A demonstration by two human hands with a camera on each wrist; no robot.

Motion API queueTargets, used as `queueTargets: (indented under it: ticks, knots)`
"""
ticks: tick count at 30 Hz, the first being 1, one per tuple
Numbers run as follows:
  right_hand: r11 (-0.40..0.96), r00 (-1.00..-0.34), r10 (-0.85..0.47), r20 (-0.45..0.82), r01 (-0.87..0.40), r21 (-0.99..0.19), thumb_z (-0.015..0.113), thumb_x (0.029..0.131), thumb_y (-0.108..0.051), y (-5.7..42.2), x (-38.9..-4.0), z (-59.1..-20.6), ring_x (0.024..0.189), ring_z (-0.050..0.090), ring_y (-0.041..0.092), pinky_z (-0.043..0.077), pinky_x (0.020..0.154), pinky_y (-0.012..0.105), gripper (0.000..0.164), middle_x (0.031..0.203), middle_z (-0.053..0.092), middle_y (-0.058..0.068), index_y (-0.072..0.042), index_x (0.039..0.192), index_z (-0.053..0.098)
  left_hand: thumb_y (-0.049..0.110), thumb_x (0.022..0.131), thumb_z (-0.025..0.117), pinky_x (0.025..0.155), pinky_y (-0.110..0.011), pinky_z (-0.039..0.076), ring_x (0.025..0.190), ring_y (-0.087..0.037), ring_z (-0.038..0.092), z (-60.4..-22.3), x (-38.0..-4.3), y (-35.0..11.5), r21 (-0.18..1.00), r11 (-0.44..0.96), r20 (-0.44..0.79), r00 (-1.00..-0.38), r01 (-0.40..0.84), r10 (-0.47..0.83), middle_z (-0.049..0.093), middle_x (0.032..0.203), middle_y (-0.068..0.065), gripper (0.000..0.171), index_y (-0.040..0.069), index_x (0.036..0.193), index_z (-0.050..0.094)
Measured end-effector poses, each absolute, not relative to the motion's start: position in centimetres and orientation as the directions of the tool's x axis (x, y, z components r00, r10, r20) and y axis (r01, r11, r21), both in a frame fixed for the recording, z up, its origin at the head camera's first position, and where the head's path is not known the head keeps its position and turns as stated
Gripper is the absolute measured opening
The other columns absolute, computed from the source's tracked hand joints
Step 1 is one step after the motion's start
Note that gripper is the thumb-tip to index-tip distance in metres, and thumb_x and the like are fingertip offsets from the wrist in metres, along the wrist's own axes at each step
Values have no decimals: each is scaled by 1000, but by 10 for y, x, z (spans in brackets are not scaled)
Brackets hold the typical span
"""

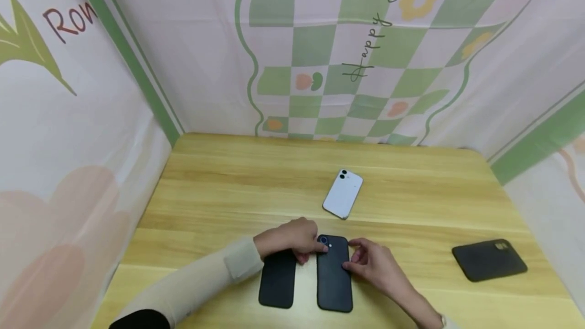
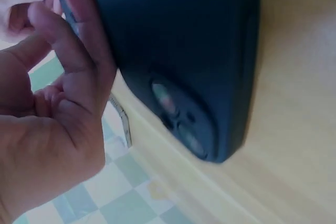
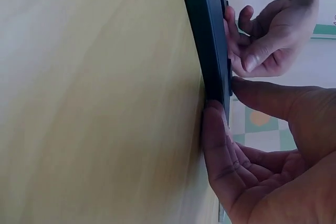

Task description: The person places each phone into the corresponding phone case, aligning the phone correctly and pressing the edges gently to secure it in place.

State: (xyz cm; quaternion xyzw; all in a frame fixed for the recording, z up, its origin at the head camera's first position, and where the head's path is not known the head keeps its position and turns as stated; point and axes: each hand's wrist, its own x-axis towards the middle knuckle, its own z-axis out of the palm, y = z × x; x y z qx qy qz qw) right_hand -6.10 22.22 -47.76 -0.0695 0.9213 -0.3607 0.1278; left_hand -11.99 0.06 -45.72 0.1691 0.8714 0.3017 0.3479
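On the near part of the wooden counter (image 1: 219, 182), a dark phone (image 1: 335, 283) lies lengthwise from near to far, its round camera at the far left corner. A second dark phone (image 1: 277, 283) lies just to its left, apart from it, with its far end passing under the left wrist. The right hand (image 1: 377, 265) is at the first phone's right edge, toward its far end; its grip pinches that edge, thumb on the upper side and fingertips against the side wall. Well to the right lies a black phone case (image 1: 490, 260) with a cutout at its far right corner. Slightly farther, the left hand (image 1: 297, 237), below a beige sleeve (image 1: 237, 263), reaches across from the left, one digit touching the first phone beside its camera, the other fingers curled lower; whether this grip pinches the phone I cannot tell. Beyond both hands, well apart from them, a white phone (image 1: 343, 194) lies slanted, two lenses at its far left corner. Behind the counter's far edge hangs a green-and-white checked cloth (image 1: 314, 47).
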Motion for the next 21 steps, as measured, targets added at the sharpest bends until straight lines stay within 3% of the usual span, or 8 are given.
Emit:
queueTargets:
  ticks: [5,7,10,13,15,21]
  knots:
    - [768,-961,-164,-222,17,-640,80,82,-25,233,-63,-474,61,58,7,47,52,21,48,74,63,-5,1,118,63,37,96,63,38,-21,40,37,-10,52,-454,-130,-7,618,760,-361,-787,200,501,53,42,2,51,5,57,64]
    - [800,-966,-133,-220,26,-599,75,86,-36,241,-65,-471,64,60,8,48,53,23,53,78,66,-3,1,122,61,40,96,60,37,-22,33,37,-10,46,-452,-135,-9,595,770,-294,-828,232,477,50,45,4,47,6,66,65]
    - [853,-979,-82,-188,29,-522,65,89,-52,258,-70,-467,72,65,13,52,58,28,67,89,71,5,2,128,57,48,97,57,47,-27,44,60,-15,58,-448,-142,-9,517,817,-219,-884,255,414,66,78,-2,46,4,104,67]
    - [899,-989,-39,-143,28,-437,56,91,-63,282,-74,-460,78,68,23,54,61,36,80,96,72,14,5,132,52,55,95,55,66,-39,54,96,-25,61,-445,-147,-11,451,859,-191,-914,242,357,61,118,-12,66,5,138,47]
    - [921,-992,-17,-127,34,-388,50,93,-64,303,-76,-453,79,68,30,53,59,40,84,97,71,18,9,134,48,57,95,53,72,-43,54,108,-29,56,-445,-151,-12,439,867,-188,-919,237,346,56,127,-14,69,4,139,44]
    - [964,-977,54,-205,104,-244,39,95,-68,382,-83,-436,81,63,49,49,52,48,100,107,64,35,23,136,32,60,93,53,73,-41,53,113,-30,53,-445,-160,-13,430,873,-186,-924,231,335,52,132,-16,76,3,141,42]
